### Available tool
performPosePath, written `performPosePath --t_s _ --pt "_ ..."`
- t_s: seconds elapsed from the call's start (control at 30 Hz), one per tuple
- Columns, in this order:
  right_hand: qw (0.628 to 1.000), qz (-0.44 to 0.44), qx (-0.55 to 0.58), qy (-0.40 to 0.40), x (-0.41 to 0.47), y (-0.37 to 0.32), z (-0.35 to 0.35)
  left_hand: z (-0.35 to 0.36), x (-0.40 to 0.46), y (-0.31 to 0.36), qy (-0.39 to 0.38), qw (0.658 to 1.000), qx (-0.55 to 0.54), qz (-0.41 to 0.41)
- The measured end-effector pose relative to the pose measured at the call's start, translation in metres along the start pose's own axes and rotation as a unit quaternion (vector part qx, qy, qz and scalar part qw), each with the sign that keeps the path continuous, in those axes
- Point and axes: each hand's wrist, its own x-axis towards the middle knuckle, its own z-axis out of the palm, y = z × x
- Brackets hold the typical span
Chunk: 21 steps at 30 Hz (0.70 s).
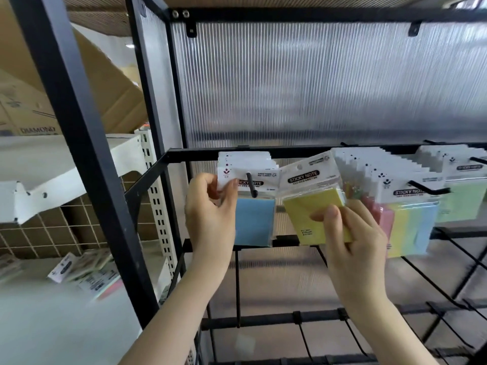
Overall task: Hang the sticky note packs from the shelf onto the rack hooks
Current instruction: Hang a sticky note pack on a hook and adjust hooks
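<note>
**Yellow pack held tilted at rack, blue packs pinched on hook**

Yellow sticky note pack in right hand: thumb on front, fingers curled behind, grip closed on its lower right part. Pack tilted, header w/ hang hole up-left, not on a hook, betw. two hung rows. Left hand pinches header of front blue pack, thumb + fingers closed on its left edge; blue row hangs on black hook. Multicolor packs on next hook to right, green packs beyond. More packs lie loose on white shelf lower left.
</note>
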Motion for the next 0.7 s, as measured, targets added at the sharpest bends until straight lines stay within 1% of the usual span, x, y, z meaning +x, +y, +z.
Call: performPosePath --t_s 0.1,0.17,0.23,0.27,0.33,0.4,0.43,0.5,0.57,0.63,0.7 --pt "0.999 0.013 0.036 -0.002 0.000 -0.002 -0.005 0.002 -0.003 0.003 0.019 1.000 -0.006 -0.013" --pt "0.998 0.020 0.066 -0.008 0.000 -0.002 -0.009 0.002 -0.006 0.006 0.060 0.998 0.017 0.014" --pt "0.993 0.038 0.106 -0.030 0.000 -0.001 -0.015 -0.001 -0.013 0.011 0.088 0.995 0.034 0.030" --pt "0.990 0.047 0.124 -0.044 0.000 0.000 -0.018 -0.003 -0.018 0.014 0.088 0.995 0.030 0.039" --pt "0.983 0.066 0.156 -0.068 -0.002 0.003 -0.025 -0.005 -0.033 0.021 0.079 0.993 0.019 0.084" --pt "0.974 0.084 0.198 -0.076 -0.003 0.004 -0.032 -0.004 -0.053 0.032 0.036 0.993 -0.002 0.114" --pt "0.967 0.086 0.224 -0.080 -0.004 0.003 -0.037 -0.002 -0.061 0.038 0.003 0.994 -0.018 0.109" --pt "0.947 0.099 0.290 -0.095 -0.006 0.000 -0.047 0.005 -0.074 0.053 -0.060 0.995 -0.045 0.066" --pt "0.925 0.131 0.337 -0.114 -0.010 0.000 -0.058 0.012 -0.081 0.066 -0.116 0.990 -0.083 -0.001" --pt "0.915 0.166 0.347 -0.123 -0.015 0.002 -0.072 0.020 -0.086 0.077 -0.161 0.976 -0.138 -0.056" --pt "0.915 0.183 0.335 -0.129 -0.021 0.006 -0.086 0.029 -0.091 0.087 -0.195 0.957 -0.196 -0.087"
